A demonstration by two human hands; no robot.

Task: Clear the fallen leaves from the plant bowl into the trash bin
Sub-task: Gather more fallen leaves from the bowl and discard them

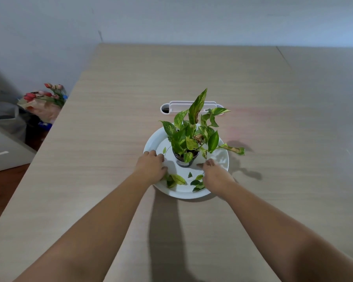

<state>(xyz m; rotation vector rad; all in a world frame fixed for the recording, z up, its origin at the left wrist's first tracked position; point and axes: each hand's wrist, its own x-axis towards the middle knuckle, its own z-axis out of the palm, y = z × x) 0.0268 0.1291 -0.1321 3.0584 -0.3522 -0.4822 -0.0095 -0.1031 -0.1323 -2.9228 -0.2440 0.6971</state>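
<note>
both hands in the white plant bowl, either side of the small potted plant at its centre. left hand flat at about 9 o'clock on the rim, fingers loosely curled, nothing visibly held. right hand at about 4 o'clock, fingertips down near the pot; clamped on a leaf or not, cannot tell. fallen leaves scattered mostly along the near edge, 5 to 7 o'clock, plus one small leaf near 10 o'clock.

probably best done by sweeping the near cluster together with one hand while steadying the bowl with the other, pinching several at once, keeping clear of the living stems that overhang at 3 o'clock.

pale wood-grain tabletop, a white slotted holder just beyond the bowl at 12 o'clock. plain wall behind. off the tabletop's left edge, down at 10 o'clock: a bunch of tulips and a lined bin, likely the trash bin, well apart from the bowl.
</note>
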